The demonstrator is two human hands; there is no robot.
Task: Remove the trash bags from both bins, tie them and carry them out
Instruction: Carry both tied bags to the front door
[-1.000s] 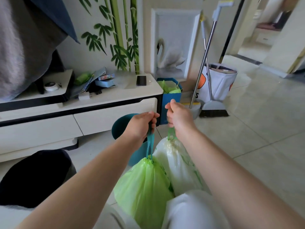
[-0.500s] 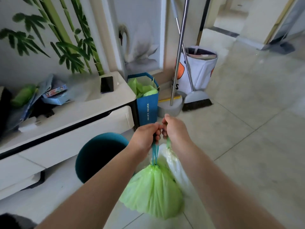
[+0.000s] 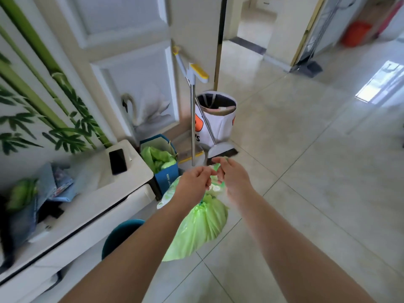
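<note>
A bright green trash bag (image 3: 196, 228) hangs above the floor, gathered at its neck by a teal drawstring. My left hand (image 3: 194, 184) is closed on that drawstring. A paler, whitish trash bag (image 3: 168, 193) hangs just behind it, mostly hidden by my left forearm. My right hand (image 3: 231, 178) is right beside my left, fingers loosely curled around the pale bag's green drawstring; blur hides the exact grip. An empty teal bin (image 3: 122, 235) stands on the floor below my left forearm.
A white low cabinet (image 3: 87, 206) runs along the left, with a phone (image 3: 118, 161) on top. A blue paper bag (image 3: 166, 180) of green liners, a broom and dustpan (image 3: 192, 119) and a white fabric bin (image 3: 218, 121) stand ahead. A doorway (image 3: 251, 33) opens beyond.
The view has risen and swung right. Both bags now hang higher off the floor. My hands have drawn slightly apart and my right fingers have loosened.
</note>
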